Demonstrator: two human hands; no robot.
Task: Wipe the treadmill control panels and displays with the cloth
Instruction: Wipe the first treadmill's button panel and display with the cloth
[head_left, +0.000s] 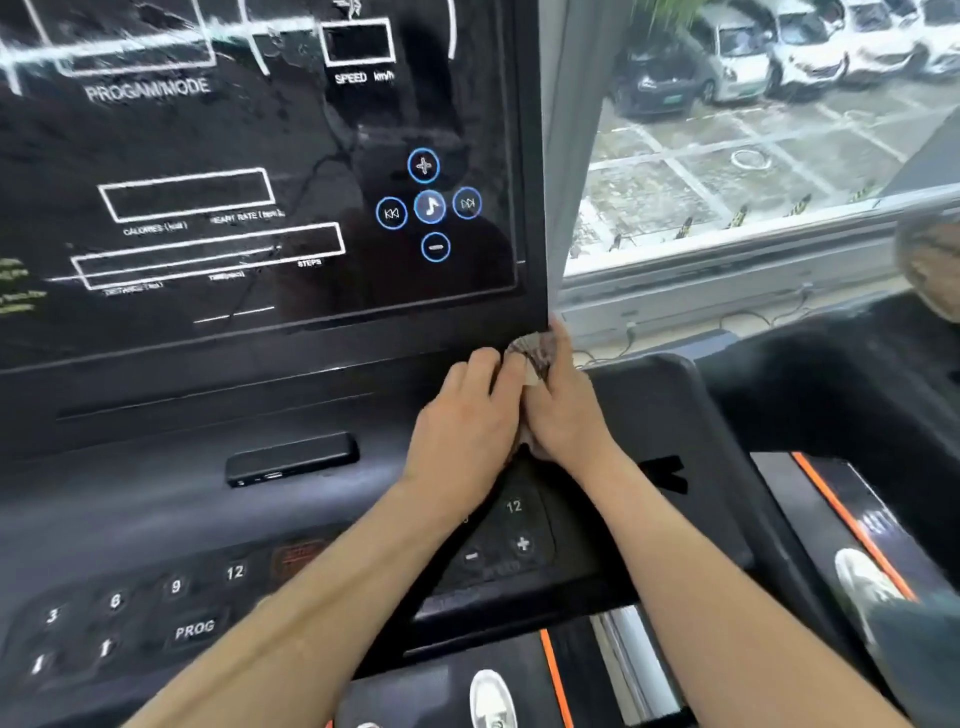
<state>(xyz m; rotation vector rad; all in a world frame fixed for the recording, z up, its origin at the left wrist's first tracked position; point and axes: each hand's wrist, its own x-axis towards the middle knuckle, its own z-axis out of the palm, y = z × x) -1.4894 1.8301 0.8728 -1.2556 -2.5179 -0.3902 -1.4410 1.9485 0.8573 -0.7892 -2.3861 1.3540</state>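
Two bare forearms reach up from six o'clock, the left hand (462, 431) and right hand (563, 410) pressed together around a bunched cloth (532, 351). It sits at the display's (249, 171) five o'clock corner, above the control panel (156, 519).

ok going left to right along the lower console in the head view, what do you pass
number keys 3, 6, 9, 12 → PROG button → small black device in the tray → left hand → cloth → right hand → window
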